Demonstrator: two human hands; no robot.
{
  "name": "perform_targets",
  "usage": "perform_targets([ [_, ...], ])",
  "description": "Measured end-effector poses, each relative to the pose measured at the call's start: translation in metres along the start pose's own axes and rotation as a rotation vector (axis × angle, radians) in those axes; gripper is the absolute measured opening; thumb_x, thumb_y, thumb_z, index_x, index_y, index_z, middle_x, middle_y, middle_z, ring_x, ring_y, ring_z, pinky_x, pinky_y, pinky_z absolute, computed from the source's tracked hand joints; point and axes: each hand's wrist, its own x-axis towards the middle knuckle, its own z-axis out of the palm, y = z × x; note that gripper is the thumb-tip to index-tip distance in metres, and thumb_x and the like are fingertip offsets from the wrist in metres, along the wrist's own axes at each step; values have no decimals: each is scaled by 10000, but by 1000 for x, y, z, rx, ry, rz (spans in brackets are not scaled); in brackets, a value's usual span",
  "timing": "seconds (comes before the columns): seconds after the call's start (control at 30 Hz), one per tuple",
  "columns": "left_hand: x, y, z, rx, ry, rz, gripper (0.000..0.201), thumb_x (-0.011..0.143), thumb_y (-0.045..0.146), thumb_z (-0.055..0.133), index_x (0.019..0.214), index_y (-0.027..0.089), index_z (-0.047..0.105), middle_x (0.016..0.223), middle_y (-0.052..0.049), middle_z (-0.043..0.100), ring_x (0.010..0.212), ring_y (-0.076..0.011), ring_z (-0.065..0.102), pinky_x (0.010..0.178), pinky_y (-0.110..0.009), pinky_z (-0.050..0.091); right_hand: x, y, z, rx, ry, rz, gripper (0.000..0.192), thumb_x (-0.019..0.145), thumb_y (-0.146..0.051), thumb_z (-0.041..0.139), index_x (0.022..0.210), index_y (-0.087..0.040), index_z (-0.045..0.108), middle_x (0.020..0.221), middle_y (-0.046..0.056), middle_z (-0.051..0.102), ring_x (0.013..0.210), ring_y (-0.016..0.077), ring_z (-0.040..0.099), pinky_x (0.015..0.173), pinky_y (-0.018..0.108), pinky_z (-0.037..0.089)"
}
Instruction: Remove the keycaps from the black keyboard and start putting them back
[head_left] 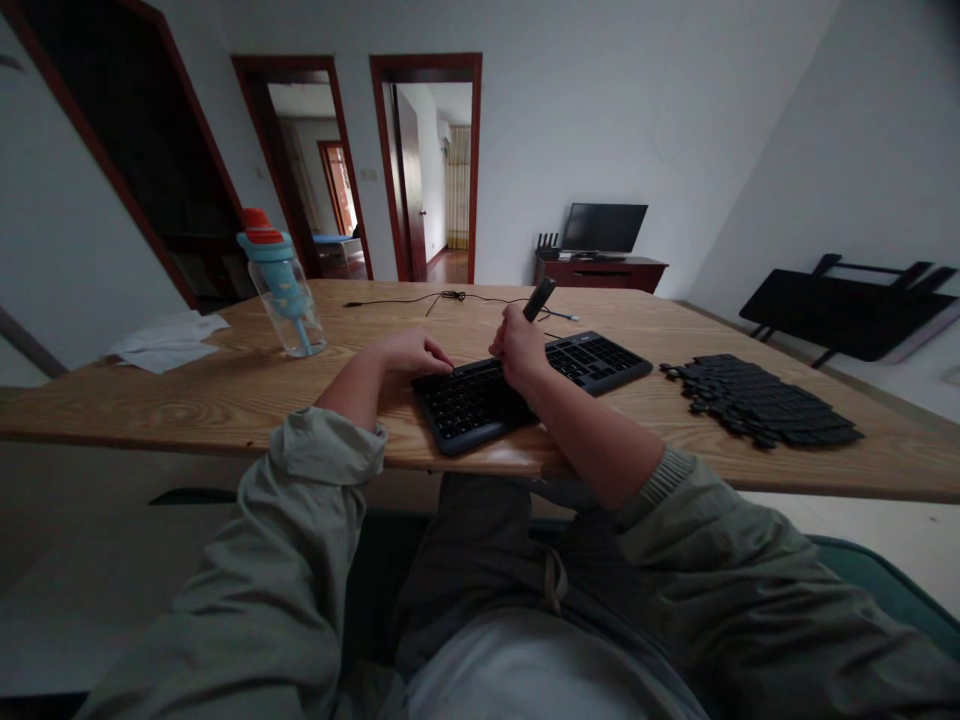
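- One black keyboard [472, 405] lay on the worktop [360, 320] just in front of the person, beneath the hands. Its long axis ran left to right on a slant, the left end closer to the body, the right end farther off.
- Many flat dark pieces [765, 400], too small to identify, lay in overlapping rows to the right of the keyboard, near its right end but apart from it.
- The left hand [411, 352] bent over the keyboard's far edge by its left end, fingers curled low; whether they pinched anything could not be told.
- The right hand [521, 350] was above the keyboard's middle, closed round a dark stick-like tool [538, 298] whose lower end was hidden. Of the two, it was nearer the keyboard's right end.
- Beyond the keyboard, to its left, lay white paper [169, 342], beside an upright clear bottle [276, 275].
- Straight beyond the keyboard, a thin cable [453, 296] lay across the worktop.
- Farthest off, past the keyboard's right half, stood a monitor [604, 229] on a cabinet [637, 276].
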Motion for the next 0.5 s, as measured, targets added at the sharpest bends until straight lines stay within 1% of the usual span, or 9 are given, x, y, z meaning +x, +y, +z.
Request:
perform_targets([
  [0.1,1,1,0,16,23,-22,312,589,425,821,820,216,827,823,-63,788,741,-217,673,684,-295,505,-7,-9,-40,108,114,55,283,817,-379,465,675,-272,244,521,-79,264,426,105,250,432,258,331],
  [0.23,1,3,1,49,57,-63,336,562,451,835,795,208,824,804,-75,782,706,-215,655,628,-293,482,-20,-18,-108,105,174,61,304,779,-351,504,635,-268,249,485,-81,257,417,95,218,413,259,292],
  [0.37,1,4,1,40,50,-98,400,562,490,834,830,194,827,793,-83,777,678,-211,635,594,-293,462,-38,-29,-174,125,230,92,341,738,-287,544,578,-258,244,456,-85,213,401,87,199,402,262,258],
  [0.5,1,6,1,63,37,-92,430,566,530,817,834,194,827,785,-75,775,681,-205,628,595,-282,458,-53,-44,-222,132,279,71,373,732,-247,584,533,-245,269,447,-80,221,393,79,188,394,269,241],
])
